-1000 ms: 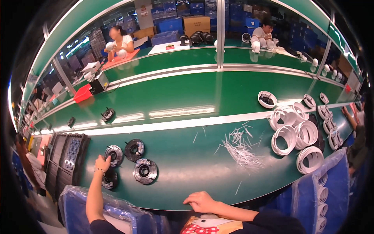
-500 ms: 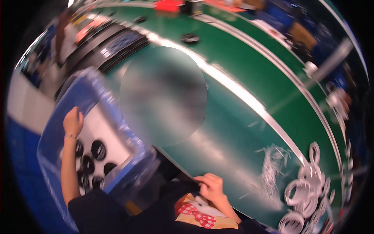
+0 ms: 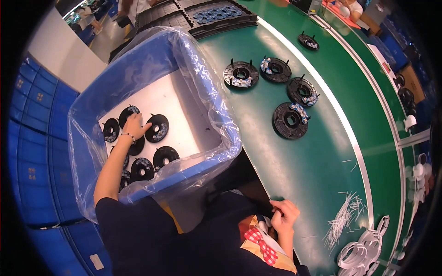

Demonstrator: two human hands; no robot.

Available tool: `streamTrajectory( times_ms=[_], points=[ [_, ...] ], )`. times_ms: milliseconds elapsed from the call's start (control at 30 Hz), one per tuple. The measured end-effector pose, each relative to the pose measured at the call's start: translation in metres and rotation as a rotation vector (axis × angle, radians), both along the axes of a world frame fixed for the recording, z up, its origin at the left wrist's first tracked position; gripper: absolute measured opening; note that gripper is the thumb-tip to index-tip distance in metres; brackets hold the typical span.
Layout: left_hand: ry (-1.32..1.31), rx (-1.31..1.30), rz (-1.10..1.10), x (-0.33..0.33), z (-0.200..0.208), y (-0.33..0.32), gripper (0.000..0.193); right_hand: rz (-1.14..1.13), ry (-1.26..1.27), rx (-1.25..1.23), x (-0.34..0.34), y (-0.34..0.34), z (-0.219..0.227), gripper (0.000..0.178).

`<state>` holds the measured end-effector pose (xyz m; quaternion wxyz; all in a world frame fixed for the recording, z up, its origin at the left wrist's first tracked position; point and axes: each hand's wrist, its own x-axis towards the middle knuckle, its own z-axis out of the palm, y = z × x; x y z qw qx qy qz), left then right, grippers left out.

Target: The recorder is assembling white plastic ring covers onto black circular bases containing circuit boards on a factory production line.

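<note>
Inside the blue bin, my left hand (image 3: 132,127) reaches over a cluster of black discs. Its fingers lie over the edge of one black disc with a small circuit board (image 3: 129,113), and the thumb spreads towards a neighbouring black disc (image 3: 157,129). Below the wrist, further discs (image 3: 142,169) lie on the white bottom sheet (image 3: 184,147), some partly covered by others. My right hand (image 3: 284,214) rests at the table's near edge with its fingers curled, and nothing shows in it.
Clear plastic lines the blue bin (image 3: 184,172). Several black discs with boards (image 3: 291,120) stand on the green table (image 3: 285,161). White strips (image 3: 343,221) and white rings (image 3: 361,250) lie at the right. Black trays (image 3: 202,18) stand beyond the bin.
The view has swung towards the bin and sharpened. My left hand, earlier beyond the discs in the bin, is now over them. My right hand stays curled by the table edge.
</note>
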<state>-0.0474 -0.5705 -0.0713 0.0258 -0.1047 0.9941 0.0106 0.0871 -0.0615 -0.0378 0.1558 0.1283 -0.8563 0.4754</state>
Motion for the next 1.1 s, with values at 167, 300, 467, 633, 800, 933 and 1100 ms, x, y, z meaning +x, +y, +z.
streamTrajectory(
  times_ms=[167, 300, 467, 633, 800, 933, 1100],
  points=[
    [0.107, -0.009, -0.021, -0.017, 0.002, 0.023, 0.057, -0.016, -0.025, -0.006, 0.001, 0.0, 0.001, 0.028],
    [-0.238, 0.287, 0.188, -0.015, -0.021, 0.027, 0.082, -0.008, -0.041, -0.016, -0.001, 0.001, 0.002, 0.029],
    [-0.425, 0.948, 0.383, 0.008, -0.025, 0.064, 0.045, -0.02, -0.066, -0.045, 0.0, 0.003, -0.001, 0.029],
    [-0.14, 0.465, 0.042, 0.041, -0.018, 0.107, 0.04, -0.016, -0.063, -0.032, 0.0, 0.004, 0.0, 0.029],
    [-0.021, 0.795, 0.049, 0.051, -0.037, 0.079, 0.033, -0.016, -0.059, -0.064, -0.001, 0.002, 0.002, 0.029],
    [0.182, 0.691, 0.008, 0.054, -0.03, 0.081, 0.03, -0.028, -0.039, -0.086, -0.001, 0.004, 0.0, 0.029],
    [0.303, 0.432, -0.119, 0.012, 0.019, 0.091, 0.03, -0.025, -0.016, -0.118, -0.003, 0.005, 0.0, 0.03]
  ],
)
